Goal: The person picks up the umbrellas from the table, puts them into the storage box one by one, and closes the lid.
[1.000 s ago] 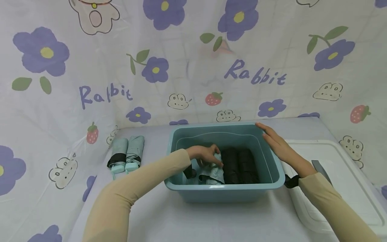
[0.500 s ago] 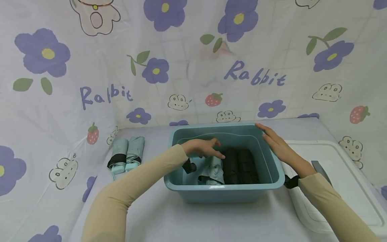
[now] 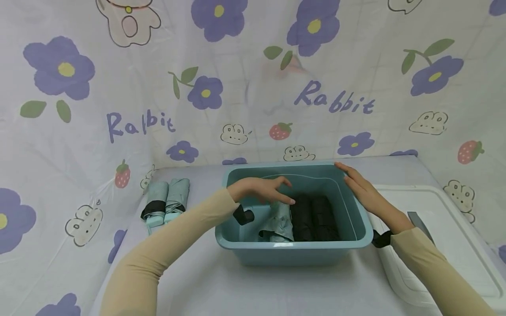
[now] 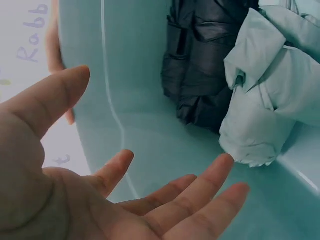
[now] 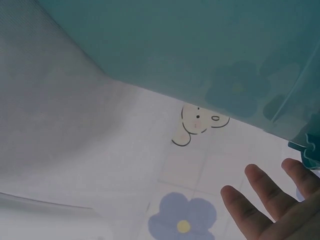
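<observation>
My left hand [image 3: 261, 188] hovers in the blue plastic bin [image 3: 292, 258], fingers spread and holding nothing, just above a pale teal folded umbrella [image 3: 280, 224]. To the right of that umbrella lie two black folded umbrellas, one [image 3: 302, 221] beside it and another [image 3: 325, 221] nearer the bin's right wall. In the left wrist view, the teal umbrella [image 4: 265, 110] shows apart from the fingertips, next to a black umbrella [image 4: 207, 65]. Straight-fingered, my right hand [image 3: 365, 193] rests against the bin's right rim near the back corner.
Two more pale teal umbrellas, one [image 3: 156, 197] with a black strap and another [image 3: 177, 195], lie side by side left of the bin. A white lid [image 3: 439, 245] lies flat to the right, partly under the right forearm. A patterned sheet [image 3: 253, 87] hangs behind.
My left hand has let go of the teal umbrella, then risen off it and shifted slightly left, its fingers spreading. The umbrella stays in the bin. The right hand has stayed put.
</observation>
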Demonstrator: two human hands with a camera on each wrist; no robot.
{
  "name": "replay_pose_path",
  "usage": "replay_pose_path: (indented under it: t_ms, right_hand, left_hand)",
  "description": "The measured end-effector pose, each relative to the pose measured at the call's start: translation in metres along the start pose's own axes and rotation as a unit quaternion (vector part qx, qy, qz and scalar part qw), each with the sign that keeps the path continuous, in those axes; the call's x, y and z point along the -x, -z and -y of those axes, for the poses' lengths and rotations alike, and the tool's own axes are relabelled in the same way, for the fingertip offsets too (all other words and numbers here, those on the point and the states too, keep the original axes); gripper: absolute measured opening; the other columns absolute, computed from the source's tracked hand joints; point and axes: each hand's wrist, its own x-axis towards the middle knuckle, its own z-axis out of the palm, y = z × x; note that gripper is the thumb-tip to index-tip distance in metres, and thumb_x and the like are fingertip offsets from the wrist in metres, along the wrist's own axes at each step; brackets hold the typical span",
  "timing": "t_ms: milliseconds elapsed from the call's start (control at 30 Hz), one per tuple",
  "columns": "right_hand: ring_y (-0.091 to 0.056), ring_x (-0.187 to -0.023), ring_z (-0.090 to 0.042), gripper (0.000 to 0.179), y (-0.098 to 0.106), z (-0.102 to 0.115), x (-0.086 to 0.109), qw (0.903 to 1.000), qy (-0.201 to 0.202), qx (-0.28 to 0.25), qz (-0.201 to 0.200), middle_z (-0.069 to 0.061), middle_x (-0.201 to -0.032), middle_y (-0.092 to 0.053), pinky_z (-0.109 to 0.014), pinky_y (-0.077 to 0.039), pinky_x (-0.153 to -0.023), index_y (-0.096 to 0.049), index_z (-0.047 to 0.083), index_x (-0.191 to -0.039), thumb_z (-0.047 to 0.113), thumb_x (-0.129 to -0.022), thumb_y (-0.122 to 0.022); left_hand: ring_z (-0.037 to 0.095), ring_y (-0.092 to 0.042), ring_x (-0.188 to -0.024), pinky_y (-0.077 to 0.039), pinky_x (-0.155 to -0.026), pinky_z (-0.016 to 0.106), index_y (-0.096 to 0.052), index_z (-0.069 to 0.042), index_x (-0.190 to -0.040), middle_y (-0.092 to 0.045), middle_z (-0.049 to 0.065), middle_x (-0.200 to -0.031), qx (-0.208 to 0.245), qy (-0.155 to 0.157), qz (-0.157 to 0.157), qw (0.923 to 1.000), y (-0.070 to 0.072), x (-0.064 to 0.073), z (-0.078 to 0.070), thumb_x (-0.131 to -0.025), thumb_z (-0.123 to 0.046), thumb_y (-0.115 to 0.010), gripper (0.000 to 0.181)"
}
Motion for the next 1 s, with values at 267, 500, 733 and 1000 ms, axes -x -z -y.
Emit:
replay_pose_path:
  t_ms: [267,500,733,1000]
  right_hand:
    - [-0.017,-0.135,-0.047,0.047,0.000,0.000,0.000,1.0000,-0.002,0.000,-0.002,-0.022,-0.150,-0.019,-0.070,-0.017,-0.099,-0.020,0.005,-0.147,0.020,-0.103,-0.027]
    - [-0.017,-0.135,-0.046,0.048,0.000,0.001,0.000,1.0000,-0.009,-0.002,0.002,-0.021,-0.151,-0.018,-0.070,-0.016,-0.099,-0.019,0.007,-0.148,0.021,-0.103,-0.026]
    - [-0.016,-0.136,-0.046,0.048,0.000,0.001,-0.002,0.9999,-0.010,-0.001,0.005,-0.021,-0.151,-0.018,-0.070,-0.016,-0.100,-0.019,0.007,-0.148,0.021,-0.103,-0.027]
    - [-0.017,-0.135,-0.047,0.048,0.000,0.001,-0.001,1.0000,-0.004,-0.001,0.002,-0.022,-0.150,-0.019,-0.069,-0.016,-0.099,-0.020,0.005,-0.147,0.022,-0.103,-0.026]
  left_hand:
    - [0.027,-0.044,-0.126,-0.039,-0.100,0.046,-0.018,-0.022,-0.144,-0.024,0.009,-0.147,-0.006,-0.011,-0.011,0.9999,0.011,0.017,0.001,-0.092,-0.042,-0.053,0.066]
    - [0.025,-0.035,-0.133,-0.037,-0.102,0.040,-0.019,-0.020,-0.144,-0.020,0.010,-0.149,-0.032,-0.042,-0.025,0.9983,0.015,0.025,0.009,-0.093,-0.041,-0.052,0.065]
    - [0.024,-0.023,-0.139,-0.032,-0.106,0.044,-0.024,-0.020,-0.143,-0.019,0.009,-0.151,-0.055,-0.060,-0.052,0.9953,0.020,0.041,0.013,-0.092,-0.041,-0.053,0.063]
    - [0.023,-0.028,-0.136,-0.036,-0.102,0.045,-0.022,-0.021,-0.144,-0.028,0.008,-0.147,-0.064,-0.077,-0.082,0.9915,0.026,0.055,0.020,-0.092,-0.041,-0.053,0.064]
